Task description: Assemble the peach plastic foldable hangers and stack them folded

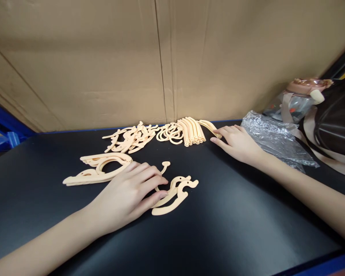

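Note:
My left hand [132,189] lies low over the table with fingers loosely stretched and thumb apart. Its fingertips are beside two beige plastic hook-ended hanger pieces [171,207]; a thin curved piece [166,165] with a round end shows partly behind the fingers. Left of this hand lie folded hanger parts [94,177], stacked and partly hidden by it. My right hand [238,142] reaches to the back, thumb and fingers apart, index fingertip at the end of some curved beige strips [208,125]. Whether it grips them cannot be made out.
Along the back lie a row of curved strips [191,132], a heap of thin curved pieces [170,133] and a pile of hook pieces [129,138]. Clear plastic wrap [276,138], a strapped bottle [299,99] and a black bag [333,119] are right. Cardboard [117,69] stands behind.

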`<state>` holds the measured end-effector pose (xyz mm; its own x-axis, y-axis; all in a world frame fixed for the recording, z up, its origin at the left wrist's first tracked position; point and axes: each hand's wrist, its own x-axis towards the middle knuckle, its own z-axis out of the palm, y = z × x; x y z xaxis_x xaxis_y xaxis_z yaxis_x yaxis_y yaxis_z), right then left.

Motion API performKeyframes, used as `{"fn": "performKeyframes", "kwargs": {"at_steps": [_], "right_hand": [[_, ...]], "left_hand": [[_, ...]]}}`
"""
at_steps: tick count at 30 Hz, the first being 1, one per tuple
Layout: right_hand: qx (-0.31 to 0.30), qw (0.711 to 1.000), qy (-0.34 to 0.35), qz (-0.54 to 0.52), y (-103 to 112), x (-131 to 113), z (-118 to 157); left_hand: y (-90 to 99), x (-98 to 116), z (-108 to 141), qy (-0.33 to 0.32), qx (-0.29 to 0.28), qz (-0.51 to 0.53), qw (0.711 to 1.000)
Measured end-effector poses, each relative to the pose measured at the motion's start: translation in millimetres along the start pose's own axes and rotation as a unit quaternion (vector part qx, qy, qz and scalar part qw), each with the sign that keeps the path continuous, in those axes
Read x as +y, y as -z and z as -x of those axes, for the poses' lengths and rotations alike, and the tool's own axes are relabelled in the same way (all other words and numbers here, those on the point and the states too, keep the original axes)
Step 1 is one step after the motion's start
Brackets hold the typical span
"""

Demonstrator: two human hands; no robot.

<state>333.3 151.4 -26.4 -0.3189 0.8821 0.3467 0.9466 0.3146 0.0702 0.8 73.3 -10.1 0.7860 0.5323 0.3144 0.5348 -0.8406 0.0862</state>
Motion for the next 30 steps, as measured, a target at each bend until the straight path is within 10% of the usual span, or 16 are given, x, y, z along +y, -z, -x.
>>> {"fn": "performKeyframes", "kwargs": {"at_steps": [16,30], "right_hand": [[0.0,0.997,0.026,0.07,-7,24,-6],[-0.028,0.993,-0.083,0.078,-1,9,-6]], "left_hand": [[-6.5,-1,8,0.014,-0.006,-0.008,1.0],[3.7,19,2,-0.1,-0.029,0.063,0.993]]}}
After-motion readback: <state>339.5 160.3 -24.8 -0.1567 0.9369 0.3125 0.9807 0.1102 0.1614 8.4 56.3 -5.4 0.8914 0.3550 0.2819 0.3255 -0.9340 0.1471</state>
